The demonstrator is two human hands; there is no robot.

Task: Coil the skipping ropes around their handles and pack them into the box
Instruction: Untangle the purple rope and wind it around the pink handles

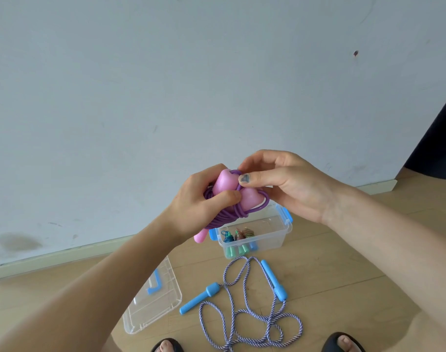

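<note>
Box (254,232) sits on wooden floor (343,275) near pale wall (166,85).

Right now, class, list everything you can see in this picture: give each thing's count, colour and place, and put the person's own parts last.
Held skipping rope: one, pink handles with purple cord coiled round them, in both hands above the box.
Box: one, clear with blue clips, open on the floor by the wall.
Packed ropes: several coiled bundles, blue, green and brownish, inside the box; exact number unclear.
Loose skipping rope: one, blue handles with blue-and-white striped cord, uncoiled on the floor in front of the box.
Lid: one, clear with blue handle, on the floor left of the loose rope.
Left hand: grips the pink handles and coil.
Right hand: pinches the purple cord at the top.
Feet: two, in dark sandals, bottom edge.
</note>
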